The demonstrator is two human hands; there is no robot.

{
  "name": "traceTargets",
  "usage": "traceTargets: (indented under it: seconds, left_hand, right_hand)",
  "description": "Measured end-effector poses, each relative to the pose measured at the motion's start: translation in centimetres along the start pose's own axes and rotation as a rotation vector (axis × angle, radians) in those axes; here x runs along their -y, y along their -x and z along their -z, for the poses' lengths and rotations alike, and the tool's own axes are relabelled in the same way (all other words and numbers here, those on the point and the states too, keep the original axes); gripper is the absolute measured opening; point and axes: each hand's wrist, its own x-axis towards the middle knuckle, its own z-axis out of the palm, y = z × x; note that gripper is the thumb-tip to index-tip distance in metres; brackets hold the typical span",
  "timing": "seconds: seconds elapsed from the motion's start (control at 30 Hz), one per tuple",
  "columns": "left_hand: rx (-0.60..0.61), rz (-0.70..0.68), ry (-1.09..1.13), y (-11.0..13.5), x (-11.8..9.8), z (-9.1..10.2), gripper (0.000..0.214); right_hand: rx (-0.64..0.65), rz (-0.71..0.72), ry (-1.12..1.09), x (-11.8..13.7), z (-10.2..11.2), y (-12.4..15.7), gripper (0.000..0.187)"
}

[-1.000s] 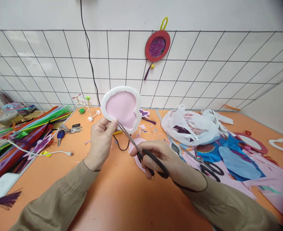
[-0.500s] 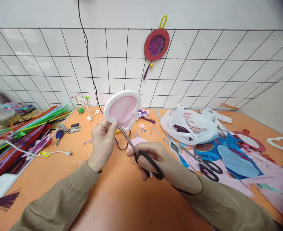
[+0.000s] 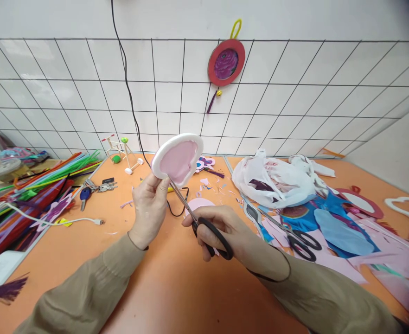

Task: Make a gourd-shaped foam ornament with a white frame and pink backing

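Observation:
My left hand [image 3: 149,204] pinches the lower edge of a round white foam disc with a pink face [image 3: 177,159], held up over the orange table [image 3: 162,287]. My right hand [image 3: 221,227] grips black-handled scissors [image 3: 204,222]; their blades reach up to the disc's lower edge beside my left thumb. A pink paper circle [image 3: 199,203] lies on the table under the scissors.
Pipe cleaners [image 3: 27,190] pile at the left, with keys [image 3: 95,188] and a white cable [image 3: 51,221]. A plastic bag [image 3: 277,178], a second pair of scissors [image 3: 295,239] and coloured foam sheets [image 3: 336,232] crowd the right. A wire grid with a red round ornament [image 3: 226,62] backs the table.
The disc has tilted and turned a little in my left hand, its face now slanting more away. Both hands have shifted slightly left and up with the scissors still at the edge.

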Motion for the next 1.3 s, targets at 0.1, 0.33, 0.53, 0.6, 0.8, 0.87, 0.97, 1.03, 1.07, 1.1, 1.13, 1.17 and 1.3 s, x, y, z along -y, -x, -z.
traceTargets:
  seconds: [0.1,0.33,0.53,0.6,0.8,0.87,0.97,1.03,1.07,1.1,1.13,1.17,1.3]
  left_hand:
    - [0.012,-0.008,-0.01,0.1,0.1,0.0,0.014]
    - [-0.003,0.007,-0.013,0.2,0.0,-0.1,0.015]
    - [0.006,0.004,-0.026,0.2,0.0,-0.1,0.015]
    - [0.01,0.0,-0.038,0.2,0.1,-0.1,0.015]
    - [0.006,0.009,-0.01,0.3,0.1,-0.1,0.016]
    - [0.007,0.018,0.008,0.3,0.1,-0.1,0.016]
    - [0.003,0.028,0.054,0.1,0.0,-0.2,0.014]
    - [0.009,0.054,0.119,-0.2,-0.3,-0.2,0.013]
    - [0.012,0.078,0.156,-0.3,-0.4,-0.2,0.012]
    - [0.011,0.108,0.194,-0.5,-0.5,-0.2,0.013]
    - [0.008,0.138,0.231,-0.7,-0.7,-0.2,0.014]
    - [0.007,0.169,0.268,-0.8,-0.8,-0.2,0.017]
    - [0.034,0.31,0.435,-1.2,-1.0,-0.2,0.022]
  right_hand:
    - [-0.003,0.002,-0.007,0.0,-0.1,0.0,0.018]
    - [-0.015,-0.024,-0.005,0.4,-0.3,0.1,0.019]
    - [-0.024,-0.037,-0.007,0.5,-0.4,0.1,0.019]
    - [-0.021,-0.03,-0.012,0.4,-0.4,0.0,0.02]
    - [-0.033,-0.037,-0.002,0.1,-0.3,0.0,0.029]
    - [-0.037,-0.044,0.006,0.0,-0.2,-0.1,0.03]
    - [-0.03,-0.038,0.018,-0.1,-0.2,-0.1,0.027]
    - [-0.025,-0.021,0.021,-0.1,-0.2,-0.1,0.024]
    - [-0.024,-0.014,0.022,-0.1,-0.2,-0.1,0.024]
    - [-0.026,-0.013,0.024,-0.1,-0.2,-0.1,0.023]
    - [-0.03,-0.012,0.027,-0.1,-0.2,-0.2,0.023]
    - [-0.032,-0.009,0.03,-0.1,-0.2,-0.2,0.022]
    - [-0.007,0.05,0.049,-0.2,0.2,-0.2,0.016]
